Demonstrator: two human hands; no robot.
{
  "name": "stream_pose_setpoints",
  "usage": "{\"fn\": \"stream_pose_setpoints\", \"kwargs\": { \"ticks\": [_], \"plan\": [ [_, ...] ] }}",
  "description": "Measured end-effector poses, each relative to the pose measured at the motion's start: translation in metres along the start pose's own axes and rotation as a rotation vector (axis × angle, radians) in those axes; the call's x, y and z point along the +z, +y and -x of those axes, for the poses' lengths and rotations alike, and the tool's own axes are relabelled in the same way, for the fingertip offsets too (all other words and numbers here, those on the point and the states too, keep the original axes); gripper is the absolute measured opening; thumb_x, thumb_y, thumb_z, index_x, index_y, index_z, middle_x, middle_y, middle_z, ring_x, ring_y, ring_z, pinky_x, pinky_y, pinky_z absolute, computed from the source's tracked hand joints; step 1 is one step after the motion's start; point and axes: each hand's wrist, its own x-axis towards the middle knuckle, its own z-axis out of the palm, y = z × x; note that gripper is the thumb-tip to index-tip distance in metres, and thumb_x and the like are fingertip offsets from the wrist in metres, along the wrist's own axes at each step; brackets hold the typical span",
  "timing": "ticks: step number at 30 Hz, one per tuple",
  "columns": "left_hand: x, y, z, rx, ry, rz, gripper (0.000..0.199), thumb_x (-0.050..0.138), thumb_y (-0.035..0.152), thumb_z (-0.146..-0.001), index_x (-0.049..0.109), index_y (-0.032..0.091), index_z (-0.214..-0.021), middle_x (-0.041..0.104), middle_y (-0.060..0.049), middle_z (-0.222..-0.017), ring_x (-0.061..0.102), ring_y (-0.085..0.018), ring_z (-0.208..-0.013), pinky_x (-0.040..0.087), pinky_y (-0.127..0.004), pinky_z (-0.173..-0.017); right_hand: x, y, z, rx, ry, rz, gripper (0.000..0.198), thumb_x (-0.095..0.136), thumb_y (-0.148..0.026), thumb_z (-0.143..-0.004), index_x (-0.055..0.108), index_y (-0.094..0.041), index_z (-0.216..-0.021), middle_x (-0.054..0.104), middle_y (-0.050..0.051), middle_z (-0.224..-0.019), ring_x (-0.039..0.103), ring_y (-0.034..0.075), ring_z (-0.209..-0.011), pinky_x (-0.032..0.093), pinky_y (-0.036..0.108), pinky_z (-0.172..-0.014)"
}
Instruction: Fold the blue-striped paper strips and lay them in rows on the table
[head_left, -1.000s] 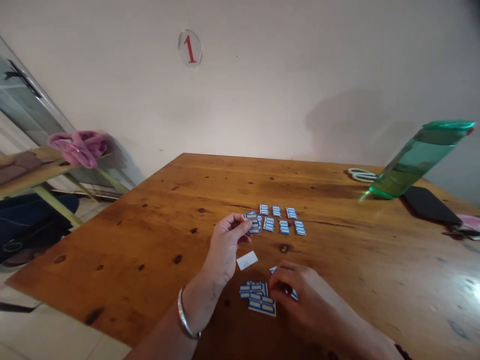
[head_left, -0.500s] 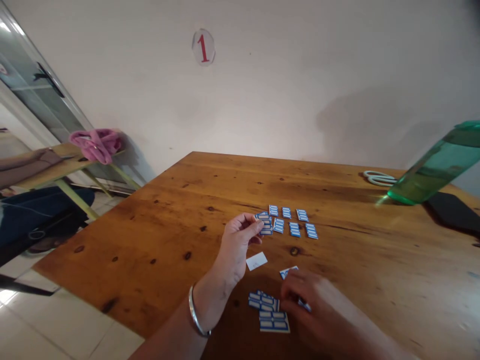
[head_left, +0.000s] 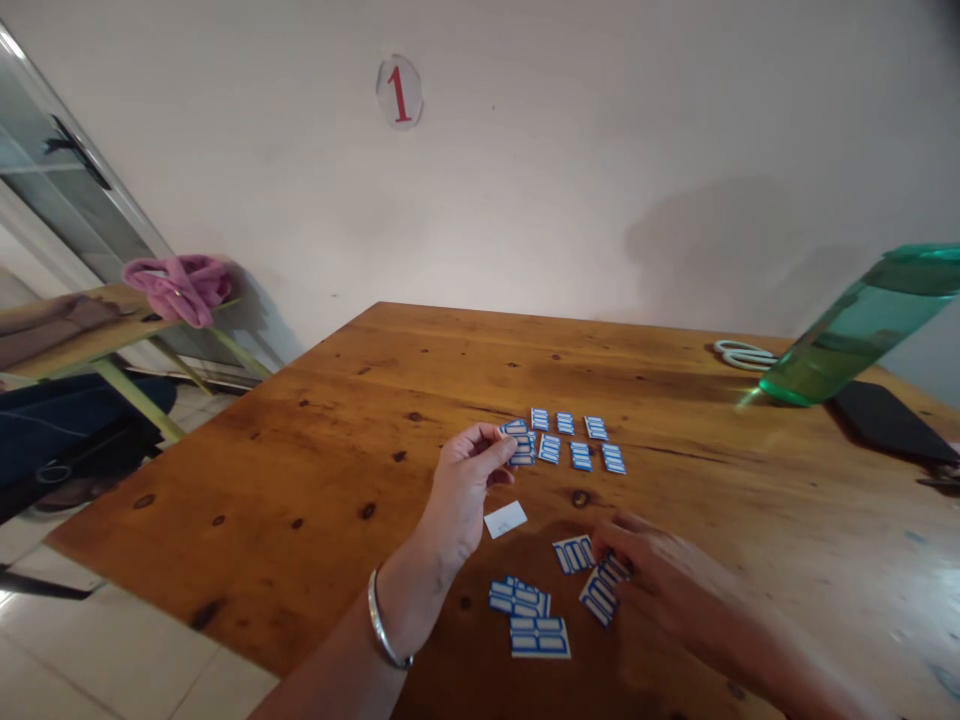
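Observation:
My left hand [head_left: 471, 470] pinches a few blue-bordered label sheets [head_left: 522, 446] between thumb and fingers, above the table. A silver bangle [head_left: 386, 625] circles that wrist. At the lower right, my right hand [head_left: 649, 570] has its fingers closed around the upper end of a tilted label sheet [head_left: 598, 598]. Another label sheet [head_left: 574, 554] lies against its fingertips. To the left sits an overlapping pile of label sheets [head_left: 540, 637]. Beyond my left hand, several small label sheets [head_left: 580, 457] lie in two rows. A white slip [head_left: 505, 519] with a faint mark rests between the hands.
A green bottle [head_left: 847, 335] leans at the right, near a white coiled cable [head_left: 742, 354] and a dark flat device [head_left: 892, 422]. The wooden table [head_left: 450, 345] meets the wall. At left, another person's arm [head_left: 60, 325] rests on a bench beside a pink cloth [head_left: 180, 288].
My right hand has moved slightly up and right, uncovering the two label sheets by its fingers. My left hand keeps its sheets. The whole view has shifted a little.

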Motion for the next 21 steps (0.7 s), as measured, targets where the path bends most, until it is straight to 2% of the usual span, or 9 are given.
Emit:
{"fn": "stream_pose_setpoints", "kwargs": {
  "ticks": [4, 11, 16, 21],
  "plan": [
    [0.0, 0.0, 0.0, -0.008, 0.0, -0.005, 0.018, 0.071, 0.021, -0.057, 0.054, 0.016, -0.061, 0.056, 0.002, -0.06, 0.049, -0.009, -0.053, 0.037, -0.02, -0.049, -0.002, -0.003, 0.0, 0.004, -0.025, 0.027, 0.017, 0.045, -0.007, -0.069, 0.055, -0.019, -0.073, 0.058, 0.004, -0.079, 0.053, 0.018, -0.069, 0.035, 0.027, -0.058],
    [0.0, 0.001, 0.001, -0.01, 0.011, 0.007, 0.019, 0.072, 0.021, -0.056, 0.053, 0.017, -0.061, 0.055, 0.003, -0.059, 0.05, -0.009, -0.053, 0.036, -0.02, -0.049, -0.01, -0.008, 0.003, -0.019, -0.125, -0.029, 0.017, 0.048, -0.007, -0.07, 0.057, -0.019, -0.061, 0.061, -0.001, -0.059, 0.052, 0.013, -0.053, 0.029, 0.023, -0.048],
    [0.0, 0.002, 0.001, -0.007, 0.014, 0.018, 0.019, 0.072, 0.02, -0.056, 0.054, 0.017, -0.061, 0.056, 0.003, -0.06, 0.05, -0.009, -0.054, 0.036, -0.02, -0.049, -0.014, -0.014, 0.0, 0.003, -0.021, -0.094, 0.02, 0.045, -0.019, -0.082, 0.062, -0.021, -0.071, 0.066, 0.001, -0.068, 0.059, 0.016, -0.061, 0.036, 0.024, -0.054],
    [0.001, 0.003, 0.001, 0.0, 0.015, 0.025, 0.019, 0.072, 0.02, -0.056, 0.054, 0.016, -0.061, 0.056, 0.003, -0.059, 0.05, -0.008, -0.052, 0.036, -0.02, -0.049, -0.016, -0.019, -0.002, -0.077, 0.088, -0.203, 0.022, 0.04, -0.021, -0.088, 0.062, -0.023, -0.086, 0.066, 0.001, -0.079, 0.061, 0.015, -0.071, 0.041, 0.024, -0.06]
  ]
}}
